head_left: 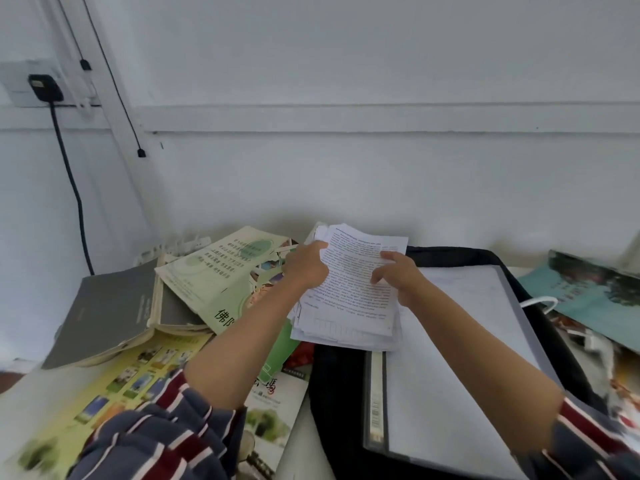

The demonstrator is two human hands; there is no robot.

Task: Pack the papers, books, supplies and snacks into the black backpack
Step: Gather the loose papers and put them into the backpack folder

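Head view: a folder (450, 341) lies in the open black backpack (334, 393) on the worktop (301, 448); beyond it, left hand (304, 268) and right hand (403, 277) grip a ragged stack of papers (349, 306), fingers (389, 255) curled round its edges. Squaring the sheets first should let them slide in flat.

A ragged stack of printed papers (349, 292) sits tilted over the 11 o'clock corner of the black backpack (334, 396), which lies flat with a grey clear folder (450, 375) within its rim. At its 9 o'clock, a green booklet (221, 271), a grey book (104, 317) and a yellow brochure (138, 368) overlap.
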